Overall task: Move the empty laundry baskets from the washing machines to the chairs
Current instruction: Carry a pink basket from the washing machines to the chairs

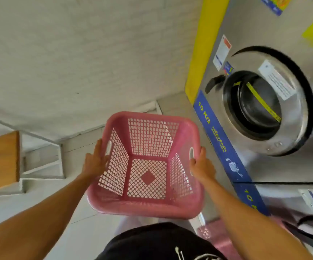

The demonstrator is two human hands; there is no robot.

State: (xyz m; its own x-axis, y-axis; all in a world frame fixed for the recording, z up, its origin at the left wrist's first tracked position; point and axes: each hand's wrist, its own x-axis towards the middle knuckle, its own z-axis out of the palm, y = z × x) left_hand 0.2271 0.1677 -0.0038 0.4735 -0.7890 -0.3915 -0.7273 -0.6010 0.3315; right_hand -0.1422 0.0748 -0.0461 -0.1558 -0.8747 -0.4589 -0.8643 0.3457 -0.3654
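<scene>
Empty pink basket (146, 203) is carried between the hands: left hand (95, 160) pressed flat against its left side, right hand (202, 167) gripping its right rim.

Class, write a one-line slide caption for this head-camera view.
Left hand and right hand carry an empty pink laundry basket between them, beside a steel front-loading washing machine.

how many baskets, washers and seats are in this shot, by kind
pink plastic lattice laundry baskets: 2 (one held, one partly hidden at lower right)
steel front-loading washing machines: 2
wooden-topped white-framed seats: 1
total: 5
</scene>
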